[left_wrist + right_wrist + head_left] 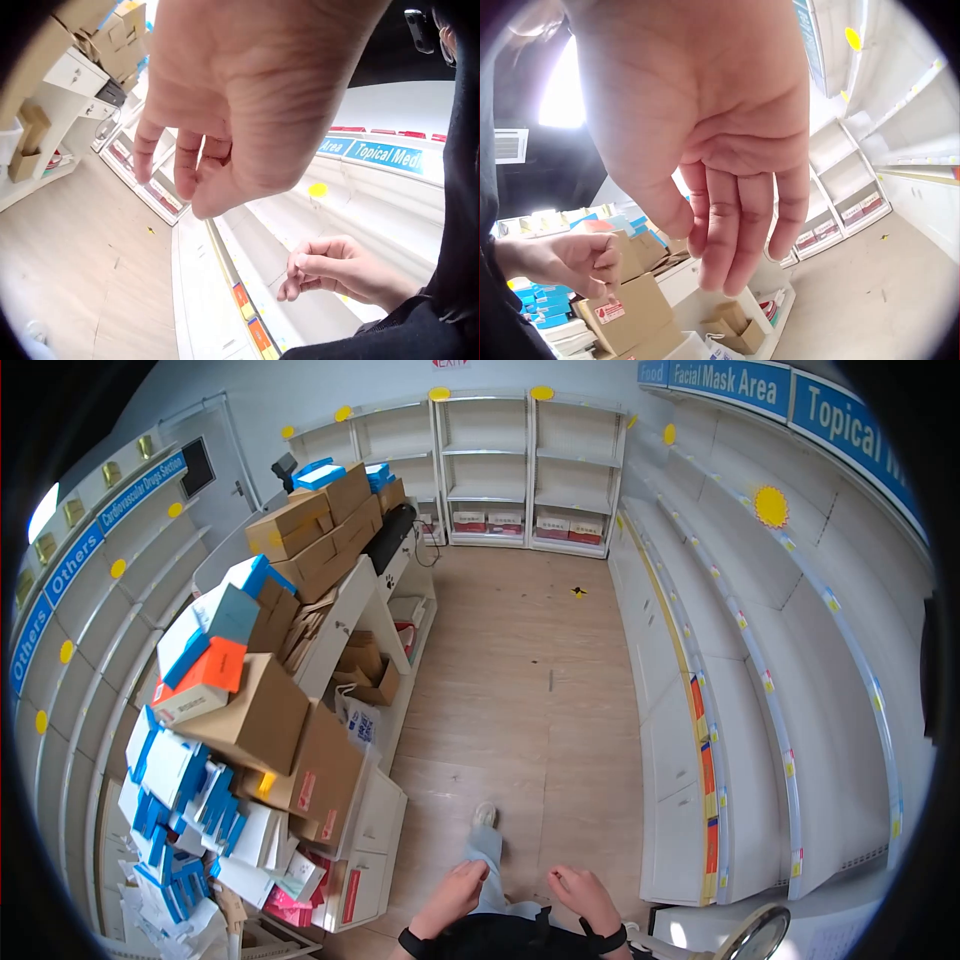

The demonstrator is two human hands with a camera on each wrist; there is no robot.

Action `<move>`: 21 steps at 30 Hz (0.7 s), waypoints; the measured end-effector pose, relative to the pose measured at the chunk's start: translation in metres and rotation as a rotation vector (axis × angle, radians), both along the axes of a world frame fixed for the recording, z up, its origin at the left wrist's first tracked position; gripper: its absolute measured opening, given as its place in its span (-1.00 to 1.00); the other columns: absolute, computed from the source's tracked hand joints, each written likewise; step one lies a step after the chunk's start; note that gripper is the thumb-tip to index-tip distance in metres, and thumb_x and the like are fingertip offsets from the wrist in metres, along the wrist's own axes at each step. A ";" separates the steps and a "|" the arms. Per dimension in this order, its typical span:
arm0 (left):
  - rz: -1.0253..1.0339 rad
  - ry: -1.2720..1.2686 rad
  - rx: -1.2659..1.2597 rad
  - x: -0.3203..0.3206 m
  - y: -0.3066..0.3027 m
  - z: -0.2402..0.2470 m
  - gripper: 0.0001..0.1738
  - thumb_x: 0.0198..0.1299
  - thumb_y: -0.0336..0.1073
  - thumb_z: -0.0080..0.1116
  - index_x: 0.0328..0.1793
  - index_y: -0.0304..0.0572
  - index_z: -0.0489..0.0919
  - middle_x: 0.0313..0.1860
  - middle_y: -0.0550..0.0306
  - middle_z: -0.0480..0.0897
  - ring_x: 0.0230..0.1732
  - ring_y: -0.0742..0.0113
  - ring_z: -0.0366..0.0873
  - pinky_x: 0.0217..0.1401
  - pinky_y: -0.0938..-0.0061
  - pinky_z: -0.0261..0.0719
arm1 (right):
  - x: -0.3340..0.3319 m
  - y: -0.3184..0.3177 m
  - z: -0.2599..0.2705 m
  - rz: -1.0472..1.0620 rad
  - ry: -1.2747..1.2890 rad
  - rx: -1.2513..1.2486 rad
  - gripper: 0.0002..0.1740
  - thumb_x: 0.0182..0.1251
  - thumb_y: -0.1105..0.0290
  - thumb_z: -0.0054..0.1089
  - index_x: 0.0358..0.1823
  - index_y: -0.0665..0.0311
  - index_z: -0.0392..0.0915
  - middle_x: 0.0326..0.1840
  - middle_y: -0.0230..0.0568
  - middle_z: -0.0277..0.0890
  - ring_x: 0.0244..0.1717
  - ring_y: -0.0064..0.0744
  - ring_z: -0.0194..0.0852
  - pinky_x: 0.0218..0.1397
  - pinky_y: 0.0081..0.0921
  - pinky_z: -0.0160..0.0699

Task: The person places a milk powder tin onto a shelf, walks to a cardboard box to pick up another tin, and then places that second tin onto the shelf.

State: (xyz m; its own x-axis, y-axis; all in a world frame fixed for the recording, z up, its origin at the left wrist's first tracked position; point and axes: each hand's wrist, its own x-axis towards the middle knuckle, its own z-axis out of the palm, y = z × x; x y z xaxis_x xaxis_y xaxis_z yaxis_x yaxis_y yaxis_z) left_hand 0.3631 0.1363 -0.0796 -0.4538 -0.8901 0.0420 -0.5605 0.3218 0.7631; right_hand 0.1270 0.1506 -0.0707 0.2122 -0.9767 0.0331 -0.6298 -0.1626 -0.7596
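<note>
Both hands are held low in front of the body in the head view, a little apart, with nothing in them. My left hand (453, 898) hangs with loosely bent fingers; up close in the left wrist view, the same left hand (240, 105) shows an empty palm. The fingers of my right hand (585, 897) are relaxed too, and in the right wrist view the right hand (705, 120) hangs with nothing in its grasp. Nearest on the left is a white counter (365, 840) piled with cardboard boxes (250, 710) and blue-and-white boxes (175, 760).
Bare shelves (740, 690) line the right wall, over low white cabinets (670, 830). A white rack (485, 470) stands at the back with a few cartons (570, 528) at its bottom. Wooden floor (500, 660) runs between. A round mirror-like object (755, 935) is at lower right.
</note>
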 end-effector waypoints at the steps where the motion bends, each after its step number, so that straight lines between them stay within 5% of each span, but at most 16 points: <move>1: -0.019 0.004 0.003 -0.001 -0.022 -0.003 -0.78 -0.14 -0.60 -0.12 -0.30 -0.23 0.29 -0.41 -0.01 0.41 -0.27 -0.01 0.37 -0.23 0.25 0.32 | 0.000 -0.020 -0.002 -0.005 0.008 0.003 -0.88 0.13 0.40 0.01 -0.42 0.31 0.42 -0.55 0.01 0.45 -0.48 0.01 0.43 -0.44 -0.26 0.42; 8: -0.029 0.020 -0.100 0.017 -0.198 -0.004 -0.74 -0.21 -0.66 -0.16 -0.32 -0.24 0.30 -0.41 -0.05 0.41 -0.26 -0.01 0.39 -0.22 0.25 0.33 | 0.014 -0.197 0.003 0.018 0.015 -0.031 -0.87 0.14 0.40 -0.01 -0.40 0.33 0.42 -0.51 0.02 0.45 -0.45 0.02 0.43 -0.41 -0.25 0.41; 10: 0.003 0.079 -0.100 0.030 -0.250 0.004 -0.72 -0.26 -0.70 -0.18 -0.36 -0.26 0.32 -0.40 -0.09 0.41 -0.26 -0.06 0.38 -0.21 0.23 0.34 | 0.024 -0.244 0.023 -0.021 0.071 0.124 -0.85 0.16 0.38 -0.02 -0.36 0.33 0.44 -0.47 0.01 0.47 -0.42 0.01 0.44 -0.38 -0.28 0.42; 13: 0.195 -0.015 -0.133 0.059 -0.323 0.021 -0.71 -0.28 -0.72 -0.19 -0.38 -0.27 0.34 -0.38 -0.13 0.40 -0.26 -0.14 0.36 -0.22 0.18 0.35 | 0.026 -0.308 0.026 0.000 -0.051 0.147 -0.79 0.18 0.34 0.00 -0.31 0.35 0.47 -0.41 0.01 0.50 -0.35 -0.04 0.49 -0.30 -0.39 0.44; 21: 0.374 -0.042 -0.020 0.080 -0.420 0.038 -0.77 -0.22 -0.71 -0.17 -0.40 -0.30 0.35 -0.37 -0.12 0.32 -0.29 -0.10 0.36 -0.25 0.20 0.37 | 0.024 -0.427 0.010 0.018 -0.018 0.237 -0.80 0.16 0.35 0.02 -0.36 0.37 0.46 -0.41 0.01 0.50 -0.37 -0.06 0.49 -0.32 -0.40 0.43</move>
